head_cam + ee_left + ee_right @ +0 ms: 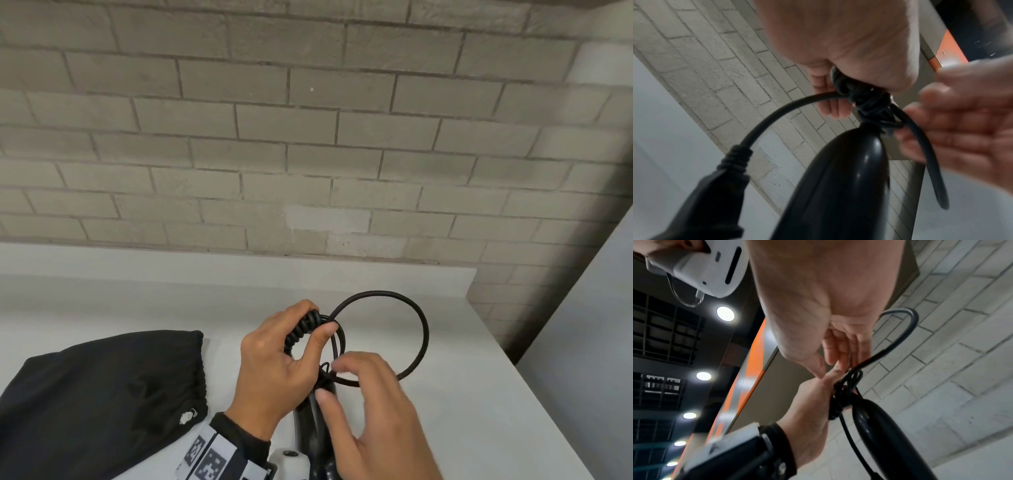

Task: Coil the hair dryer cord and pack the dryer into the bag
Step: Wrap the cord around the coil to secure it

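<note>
Low centre of the head view, above the white worktop [445,394]: my left hand [274,370] grips the wound turns of the cord [423,329] at the hair dryer [313,428] handle's end, while my right hand [370,411], fingers loosely spread, holds nothing that I can see beside the free loop. The cord looks stiff and springy, likely to unwind if released; the glossy dryer looks slippery, best held at the handle. The soft black bag [102,394] lies at lower left.
</note>
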A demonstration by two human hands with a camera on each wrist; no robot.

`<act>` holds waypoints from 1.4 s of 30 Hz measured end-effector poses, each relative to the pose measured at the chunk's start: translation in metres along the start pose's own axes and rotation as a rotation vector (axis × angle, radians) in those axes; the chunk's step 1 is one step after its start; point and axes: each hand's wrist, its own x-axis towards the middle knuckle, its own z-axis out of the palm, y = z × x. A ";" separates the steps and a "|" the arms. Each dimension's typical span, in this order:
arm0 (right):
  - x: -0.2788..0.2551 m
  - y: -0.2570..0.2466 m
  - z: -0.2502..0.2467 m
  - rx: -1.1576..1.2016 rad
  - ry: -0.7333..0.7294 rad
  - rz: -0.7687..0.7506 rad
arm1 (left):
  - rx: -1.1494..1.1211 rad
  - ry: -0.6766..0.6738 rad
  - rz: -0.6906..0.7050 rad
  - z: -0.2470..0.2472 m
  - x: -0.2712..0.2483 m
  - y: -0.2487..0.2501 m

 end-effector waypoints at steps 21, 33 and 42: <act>-0.020 0.073 -0.059 0.093 -0.437 -0.031 | -0.189 -0.005 -0.174 -0.011 -0.003 -0.008; -0.010 0.013 -0.025 0.538 -0.374 0.376 | -0.131 -0.033 -0.114 -0.013 -0.002 0.005; -0.010 0.046 -0.057 0.035 -0.340 -0.247 | -0.380 -0.118 -0.373 -0.009 -0.008 0.008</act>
